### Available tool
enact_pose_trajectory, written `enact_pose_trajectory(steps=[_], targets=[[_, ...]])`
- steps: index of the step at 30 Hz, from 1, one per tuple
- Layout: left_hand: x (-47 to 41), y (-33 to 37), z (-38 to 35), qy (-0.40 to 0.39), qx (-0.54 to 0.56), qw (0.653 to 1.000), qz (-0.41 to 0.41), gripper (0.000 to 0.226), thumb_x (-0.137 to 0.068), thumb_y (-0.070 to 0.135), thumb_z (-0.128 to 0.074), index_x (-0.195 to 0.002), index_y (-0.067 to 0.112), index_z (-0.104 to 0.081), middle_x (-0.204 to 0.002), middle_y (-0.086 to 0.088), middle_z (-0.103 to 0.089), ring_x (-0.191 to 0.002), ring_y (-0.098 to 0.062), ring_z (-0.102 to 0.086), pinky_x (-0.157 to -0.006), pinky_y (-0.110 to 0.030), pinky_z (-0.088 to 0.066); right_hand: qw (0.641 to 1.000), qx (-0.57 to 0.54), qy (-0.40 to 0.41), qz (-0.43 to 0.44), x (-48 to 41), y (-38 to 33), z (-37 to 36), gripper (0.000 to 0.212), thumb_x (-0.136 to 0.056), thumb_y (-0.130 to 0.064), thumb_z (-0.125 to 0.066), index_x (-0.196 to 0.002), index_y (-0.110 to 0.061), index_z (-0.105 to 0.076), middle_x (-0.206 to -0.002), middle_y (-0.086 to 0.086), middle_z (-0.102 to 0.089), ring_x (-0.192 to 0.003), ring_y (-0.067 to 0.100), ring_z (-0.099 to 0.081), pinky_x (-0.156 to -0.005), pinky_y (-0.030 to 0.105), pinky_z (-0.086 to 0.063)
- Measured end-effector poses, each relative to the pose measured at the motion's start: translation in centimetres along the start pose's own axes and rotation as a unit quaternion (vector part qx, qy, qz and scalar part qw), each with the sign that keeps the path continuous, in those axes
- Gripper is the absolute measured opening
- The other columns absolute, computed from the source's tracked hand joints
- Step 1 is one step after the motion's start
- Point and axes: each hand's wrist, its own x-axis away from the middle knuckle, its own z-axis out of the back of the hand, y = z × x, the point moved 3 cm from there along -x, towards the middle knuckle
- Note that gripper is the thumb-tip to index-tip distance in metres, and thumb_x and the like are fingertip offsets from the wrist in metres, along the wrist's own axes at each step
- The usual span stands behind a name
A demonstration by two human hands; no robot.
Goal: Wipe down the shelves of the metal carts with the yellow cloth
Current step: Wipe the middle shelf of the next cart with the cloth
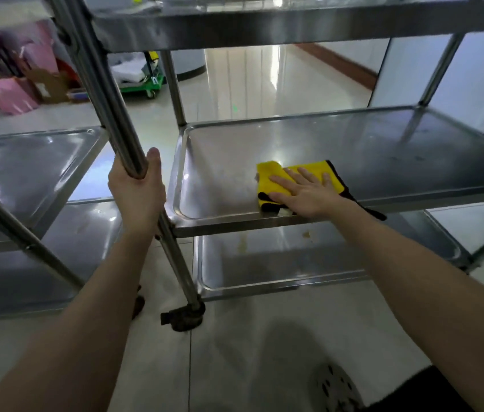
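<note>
A steel cart stands in front of me with a top shelf (264, 25), a middle shelf (368, 150) and a bottom shelf (279, 263). The yellow cloth (273, 179), edged in black, lies near the front edge of the middle shelf. My right hand (306, 191) presses flat on the cloth with straight, spread fingers. My left hand (136, 188) grips the cart's front left upright post (101, 93). A brownish stain (306, 234) marks the bottom shelf.
A second steel cart (26, 162) stands to the left, with a slanted bar across it. A caster (184, 318) sits on the tiled floor below my left hand. Pink bags and cardboard boxes (20, 84) and a green trolley (145, 84) are at the back left.
</note>
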Motion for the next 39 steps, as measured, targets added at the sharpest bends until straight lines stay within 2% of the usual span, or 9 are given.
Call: enact_pose_trajectory(steps=[5, 10, 12, 15, 20, 26, 30, 35, 39], targets=[[-0.5, -1.3, -0.5, -0.022, 0.064, 0.998, -0.008, 0.051, -0.097, 0.047, -0.075, -0.092, 0.004, -0.049, -0.07, -0.031, -0.048, -0.049, -0.043, -0.05, -0.044, -0.052, -0.05, 0.996, -0.001, 0.012, -0.084, -3.8, 4.6, 1.6, 0.084, -0.086, -0.099, -0.012, -0.162, -0.065, -0.004, -0.179, -0.013, 0.011, -0.165, 0.024, 0.014, -0.122, 0.075, 0.012], [-0.4, -2.0, -0.7, -0.004, 0.073, 0.997, -0.019, 0.044, -0.096, 0.043, -0.075, -0.091, 0.008, -0.049, -0.062, -0.01, -0.044, -0.043, -0.025, -0.045, -0.042, -0.031, -0.041, 0.997, 0.006, 0.024, -0.075, -10.6, -1.1, 2.2, 0.084, -0.084, -0.099, -0.009, -0.161, -0.065, -0.004, -0.18, -0.004, 0.01, -0.164, 0.038, 0.014, -0.113, 0.084, 0.015], [-0.4, -1.9, -0.7, 0.004, 0.063, 0.998, -0.031, 0.045, -0.095, 0.045, -0.074, -0.088, 0.008, -0.049, -0.063, -0.014, -0.046, -0.046, -0.029, -0.047, -0.044, -0.036, -0.044, 0.999, 0.003, 0.024, -0.039, -13.0, -5.6, 2.3, 0.083, -0.086, -0.097, -0.011, -0.162, -0.064, -0.005, -0.18, -0.001, 0.01, -0.164, 0.041, 0.014, -0.112, 0.086, 0.015], [-0.7, -1.7, -0.8, 0.026, 0.025, 0.999, -0.036, 0.048, -0.095, 0.048, -0.073, -0.084, 0.01, -0.046, -0.072, -0.033, -0.048, -0.059, -0.05, -0.053, -0.054, -0.061, -0.051, 1.0, 0.011, 0.002, 0.029, -14.2, -13.9, 1.6, 0.08, -0.09, -0.093, -0.013, -0.163, -0.062, -0.005, -0.18, 0.0, 0.011, -0.163, 0.043, 0.015, -0.111, 0.086, 0.016], [-0.3, -0.6, -0.7, 0.026, -0.003, 0.999, -0.023, 0.035, -0.094, 0.054, -0.073, -0.075, 0.035, -0.049, -0.074, -0.03, -0.05, -0.064, -0.051, -0.055, -0.059, -0.07, -0.051, 0.995, 0.017, 0.002, 0.099, -9.4, -20.4, -0.6, 0.074, -0.097, -0.086, -0.015, -0.165, -0.058, -0.006, -0.18, -0.005, 0.011, -0.165, 0.036, 0.013, -0.114, 0.084, 0.015], [-0.4, -0.5, -0.4, 0.014, 0.001, 1.0, 0.009, 0.04, -0.093, 0.051, -0.074, -0.079, 0.027, -0.044, -0.077, -0.032, -0.048, -0.062, -0.051, -0.053, -0.057, -0.069, -0.053, 0.989, -0.008, -0.003, 0.146, -2.0, -13.9, -2.0, 0.07, -0.096, -0.085, -0.02, -0.162, -0.063, -0.01, -0.178, -0.021, 0.006, -0.165, 0.017, 0.012, -0.123, 0.07, 0.016], [-0.2, -0.7, -0.3, 0.002, 0.022, 1.0, 0.008, 0.039, -0.094, 0.05, -0.074, -0.085, 0.02, -0.051, -0.069, -0.023, -0.05, -0.047, -0.033, -0.053, -0.044, -0.056, -0.053, 0.999, -0.008, 0.012, 0.041, -0.3, -3.5, -0.7, 0.081, -0.085, -0.095, -0.015, -0.16, -0.067, -0.005, -0.177, -0.022, 0.008, -0.165, 0.015, 0.015, -0.122, 0.071, 0.018], [-0.5, -1.7, -0.5, -0.025, 0.064, 0.998, -0.003, 0.061, -0.097, 0.048, -0.074, -0.096, -0.007, -0.048, -0.072, -0.035, -0.048, -0.049, -0.051, -0.049, -0.04, -0.054, -0.049, 0.995, -0.02, 0.023, -0.098, -1.4, 6.1, 1.2, 0.101, -0.068, -0.105, -0.003, -0.161, -0.066, -0.004, -0.178, -0.018, 0.008, -0.165, 0.021, 0.013, -0.119, 0.077, 0.016], [-0.5, -1.8, -0.4, -0.021, 0.078, 0.997, -0.004, 0.057, -0.095, 0.046, -0.076, -0.099, -0.005, -0.051, -0.063, -0.016, -0.05, -0.044, -0.03, -0.048, -0.041, -0.035, -0.046, 0.992, -0.017, 0.029, -0.125, -5.3, 6.9, 2.0, 0.091, -0.078, -0.102, -0.007, -0.161, -0.066, -0.004, -0.179, -0.013, 0.009, -0.165, 0.026, 0.013, -0.115, 0.082, 0.015]])
